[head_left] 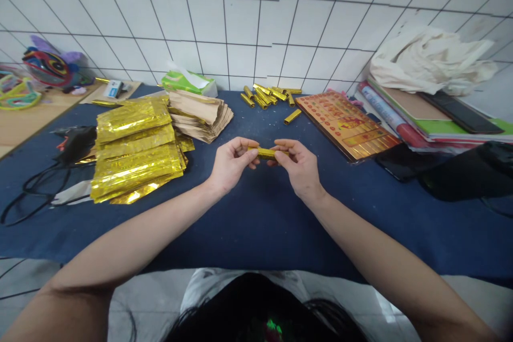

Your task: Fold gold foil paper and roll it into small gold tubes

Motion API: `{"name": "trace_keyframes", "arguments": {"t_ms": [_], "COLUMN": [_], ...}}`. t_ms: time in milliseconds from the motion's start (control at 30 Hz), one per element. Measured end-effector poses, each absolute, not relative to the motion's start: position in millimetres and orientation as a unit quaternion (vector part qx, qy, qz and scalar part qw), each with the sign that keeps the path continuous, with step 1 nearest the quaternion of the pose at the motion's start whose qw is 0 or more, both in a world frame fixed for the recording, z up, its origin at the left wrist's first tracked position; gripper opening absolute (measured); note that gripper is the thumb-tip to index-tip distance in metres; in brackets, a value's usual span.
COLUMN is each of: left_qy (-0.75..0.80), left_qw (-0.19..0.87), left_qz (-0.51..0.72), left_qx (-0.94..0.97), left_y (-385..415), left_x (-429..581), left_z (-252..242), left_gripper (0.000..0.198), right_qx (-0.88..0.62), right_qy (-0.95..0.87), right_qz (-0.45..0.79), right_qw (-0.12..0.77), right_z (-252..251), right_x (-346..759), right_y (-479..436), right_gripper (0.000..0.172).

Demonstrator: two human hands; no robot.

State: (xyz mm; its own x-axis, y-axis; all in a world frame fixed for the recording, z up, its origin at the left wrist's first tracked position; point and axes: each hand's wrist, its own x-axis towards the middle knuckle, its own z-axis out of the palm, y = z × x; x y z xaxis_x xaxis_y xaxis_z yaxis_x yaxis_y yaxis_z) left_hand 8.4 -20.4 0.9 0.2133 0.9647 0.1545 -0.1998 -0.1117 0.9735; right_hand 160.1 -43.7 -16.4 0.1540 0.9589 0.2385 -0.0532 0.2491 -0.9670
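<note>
Between my two hands is a small gold foil paper tube [266, 154], held level above the blue cloth [256, 214]. My left hand [236, 160] pinches its left end with thumb and fingers. At the other end, my right hand [294, 163] grips it the same way. Behind them, several finished-looking gold tubes [264, 97] lie in a loose heap near the wall, and a single gold tube [292, 116] rests a little in front of the heap. To the left sits a fanned stack of gold foil sheets [136, 149].
Brown paper sheets [200, 109] and a green tissue pack [188, 83] stand behind the foil. A black glue gun [78, 144] with a looped cable lies far left. On the right are an orange printed packet [348, 125], stacked books [417, 117] and a black bag [473, 171].
</note>
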Motion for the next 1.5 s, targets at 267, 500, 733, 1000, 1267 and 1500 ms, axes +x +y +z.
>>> {"name": "trace_keyframes", "arguments": {"t_ms": [267,500,733,1000,1267,1500], "left_qy": [0.345,0.334,0.348,0.351,0.356,0.339], "left_qw": [0.558,0.559,0.552,0.537,0.506,0.52], "left_qz": [0.512,0.51,0.5,0.511,0.497,0.499], "left_qx": [0.554,0.561,0.57,0.572,0.609,0.605], "left_y": [-18.5,-18.5,-18.4,-14.1,-13.3,-10.6], "left_x": [6.5,5.9,6.1,4.2,3.4,3.2], "left_z": [0.6,0.3,0.8,-1.1,-3.7,-5.9], "left_gripper": [0.024,0.028,0.022,0.024,0.02,0.023], "right_qx": [-0.457,-0.465,-0.472,-0.471,-0.459,-0.457], "right_qy": [-0.525,-0.561,-0.564,-0.464,-0.502,-0.512], "right_qz": [0.388,0.358,0.351,0.468,0.45,0.434], "right_qw": [0.604,0.584,0.58,0.586,0.578,0.584], "right_z": [-15.8,-17.4,-15.9,-16.9,-20.8,-22.0], "right_x": [159.9,161.0,159.8,161.8,162.2,162.0], "right_y": [-45.8,-46.5,-47.9,-39.5,-40.5,-39.8], "right_gripper": [0.016,0.017,0.018,0.029,0.033,0.022]}}
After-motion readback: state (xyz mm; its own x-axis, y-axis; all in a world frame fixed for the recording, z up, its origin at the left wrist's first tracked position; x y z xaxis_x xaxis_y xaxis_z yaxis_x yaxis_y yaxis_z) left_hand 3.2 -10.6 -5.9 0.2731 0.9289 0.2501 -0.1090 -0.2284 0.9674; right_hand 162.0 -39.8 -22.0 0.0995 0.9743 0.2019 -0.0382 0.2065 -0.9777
